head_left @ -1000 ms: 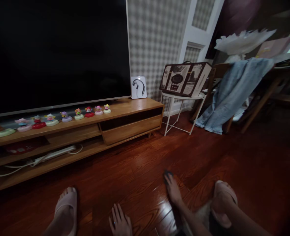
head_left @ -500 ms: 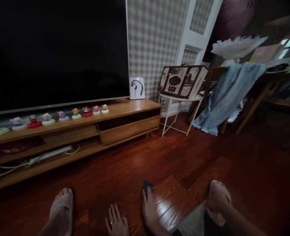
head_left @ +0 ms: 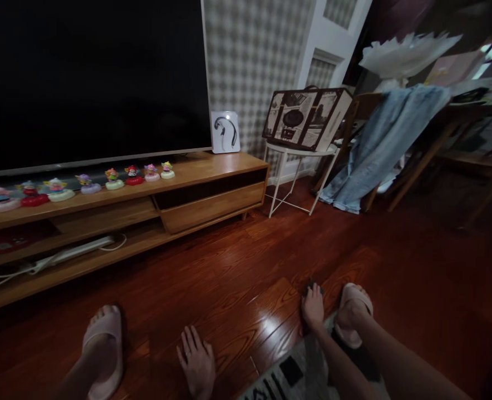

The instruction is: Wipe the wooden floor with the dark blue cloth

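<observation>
My left hand (head_left: 196,360) lies flat on the reddish-brown wooden floor (head_left: 229,289), fingers spread, with a ring on one finger and nothing in it. Farther right, my right hand (head_left: 313,306) presses down on the floor with its fingers bent over a small dark cloth (head_left: 310,286). Only the cloth's edges show past the fingertips; the rest is under the hand. A pink slipper (head_left: 357,303) on my right foot is close beside that hand. Another pink slipper (head_left: 106,344) is on my left foot, left of my left hand.
A wooden TV cabinet (head_left: 212,216) with small figurines (head_left: 113,179) and a large TV (head_left: 91,83) runs along the left. A white side table (head_left: 291,149) bears a patterned case (head_left: 302,119). Jeans (head_left: 366,144) hang from a chair. A grey rug (head_left: 271,378) lies at the bottom.
My right hand has slid right across the floor with the dark cloth, from near my left hand to beside the right slipper. My left hand stays flat. The view has tilted down slightly.
</observation>
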`<state>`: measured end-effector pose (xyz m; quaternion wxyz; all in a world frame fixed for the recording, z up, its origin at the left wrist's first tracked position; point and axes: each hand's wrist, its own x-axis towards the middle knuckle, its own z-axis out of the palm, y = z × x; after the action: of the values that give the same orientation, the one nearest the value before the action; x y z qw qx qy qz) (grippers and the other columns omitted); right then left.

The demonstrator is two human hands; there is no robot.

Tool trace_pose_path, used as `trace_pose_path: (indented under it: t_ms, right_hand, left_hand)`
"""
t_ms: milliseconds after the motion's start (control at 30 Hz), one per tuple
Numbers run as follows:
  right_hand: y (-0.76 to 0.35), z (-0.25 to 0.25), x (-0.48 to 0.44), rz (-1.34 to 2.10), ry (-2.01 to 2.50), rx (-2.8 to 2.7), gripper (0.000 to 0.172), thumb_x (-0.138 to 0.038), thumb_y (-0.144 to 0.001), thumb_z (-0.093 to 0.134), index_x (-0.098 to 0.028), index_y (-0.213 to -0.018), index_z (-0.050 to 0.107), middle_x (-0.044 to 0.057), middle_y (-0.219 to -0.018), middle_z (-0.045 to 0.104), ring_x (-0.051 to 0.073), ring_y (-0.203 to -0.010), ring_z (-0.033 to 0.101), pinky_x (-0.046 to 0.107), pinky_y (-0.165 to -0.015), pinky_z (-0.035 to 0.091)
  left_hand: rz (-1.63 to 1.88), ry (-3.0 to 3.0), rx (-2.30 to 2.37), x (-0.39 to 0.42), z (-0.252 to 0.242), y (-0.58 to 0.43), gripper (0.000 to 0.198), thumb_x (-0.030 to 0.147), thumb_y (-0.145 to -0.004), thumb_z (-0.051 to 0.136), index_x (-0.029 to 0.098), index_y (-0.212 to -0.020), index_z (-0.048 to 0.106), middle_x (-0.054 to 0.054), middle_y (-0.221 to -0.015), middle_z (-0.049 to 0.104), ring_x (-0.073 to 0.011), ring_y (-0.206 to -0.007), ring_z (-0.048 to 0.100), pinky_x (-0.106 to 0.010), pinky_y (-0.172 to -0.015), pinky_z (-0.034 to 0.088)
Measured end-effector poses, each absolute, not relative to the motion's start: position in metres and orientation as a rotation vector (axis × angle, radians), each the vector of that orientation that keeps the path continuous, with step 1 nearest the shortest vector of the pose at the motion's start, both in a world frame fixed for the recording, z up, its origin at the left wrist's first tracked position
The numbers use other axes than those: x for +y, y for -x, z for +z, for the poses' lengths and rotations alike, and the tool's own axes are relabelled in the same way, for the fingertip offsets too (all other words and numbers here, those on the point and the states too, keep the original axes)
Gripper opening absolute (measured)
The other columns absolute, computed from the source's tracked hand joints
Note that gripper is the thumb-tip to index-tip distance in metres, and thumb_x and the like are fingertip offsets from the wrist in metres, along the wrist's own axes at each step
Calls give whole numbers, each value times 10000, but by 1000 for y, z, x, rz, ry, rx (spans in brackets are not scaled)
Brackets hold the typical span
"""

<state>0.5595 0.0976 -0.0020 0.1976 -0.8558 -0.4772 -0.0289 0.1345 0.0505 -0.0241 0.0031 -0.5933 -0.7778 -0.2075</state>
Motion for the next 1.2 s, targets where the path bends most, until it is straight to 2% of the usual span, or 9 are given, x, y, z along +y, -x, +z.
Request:
trace_pose_path:
  t_ms: [200,333,433,633,767,900,967,1067,1200]
  right_hand:
    - [-472,-25,78,-73,2366,-1375,624,-232,-923,334,102,-1438,446,324,-1597,275,390,-1513,246,553,-1198,246]
    - [-355,-38,67,133,2104,-1726,657,-189,-868,446,-62,-1513,436,185,-1646,263,351,-1527,229,544,-1221,234]
    - [-308,-43,54,246,1918,-1954,723,-244,-863,528,-119,-1558,374,145,-1675,185,334,-1539,196,515,-1230,251]
    - [-380,-26,91,197,1768,-2046,582,-280,-937,420,-224,-1515,456,90,-1627,365,228,-1511,301,488,-1224,287]
    - [-471,-21,113,34,1999,-1679,572,-371,-977,309,-137,-1448,533,148,-1602,392,270,-1523,267,503,-1211,292]
    - [-488,-37,95,-83,2117,-1436,652,-407,-981,214,-78,-1478,479,173,-1633,318,287,-1546,186,522,-1215,267]
    - [-462,-46,84,-103,2114,-1433,649,-393,-985,203,-85,-1491,466,168,-1638,310,302,-1533,228,531,-1204,290]
    - [-412,-47,77,-109,1945,-1693,531,-416,-1004,332,-209,-1448,536,121,-1606,389,344,-1444,396,552,-1108,422]
    - [-382,-29,82,-133,1756,-1920,345,-409,-967,619,-274,-1285,622,80,-1407,576,248,-1169,607,438,-935,556]
  left_hand:
    - [-676,1842,-2383,51,-11,-138,728,238,-861,418,109,-1566,289,-194,-1620,363,-302,-1523,293,-573,-1233,247]
    - [-715,1831,-2318,50,-3,-140,672,215,-907,343,42,-1553,272,-228,-1580,411,-299,-1507,329,-579,-1239,243]
    - [-719,1809,-2304,50,-1,-141,662,215,-910,345,53,-1549,288,-221,-1561,444,-296,-1490,362,-571,-1235,259]
    - [-690,1761,-2234,54,-12,-140,613,221,-916,322,5,-1482,410,-226,-1534,481,-318,-1450,423,-569,-1231,265]
    - [-721,1741,-2213,55,-19,-140,633,244,-907,332,45,-1505,391,-192,-1541,485,-295,-1445,437,-544,-1236,267]
    - [-709,1727,-2245,57,-23,-140,638,253,-895,327,58,-1495,422,-169,-1533,499,-279,-1441,444,-536,-1243,258]
    - [-698,1716,-2264,59,-27,-140,637,253,-885,320,45,-1470,460,-169,-1536,494,-276,-1440,445,-531,-1247,251]
    - [-684,1685,-2308,64,-39,-140,646,255,-854,328,45,-1436,512,-164,-1532,503,-271,-1432,457,-519,-1246,259]
    - [-707,1680,-2373,73,-53,-141,588,287,-740,526,286,-1310,671,-54,-1535,529,-318,-1423,463,-564,-1099,441]
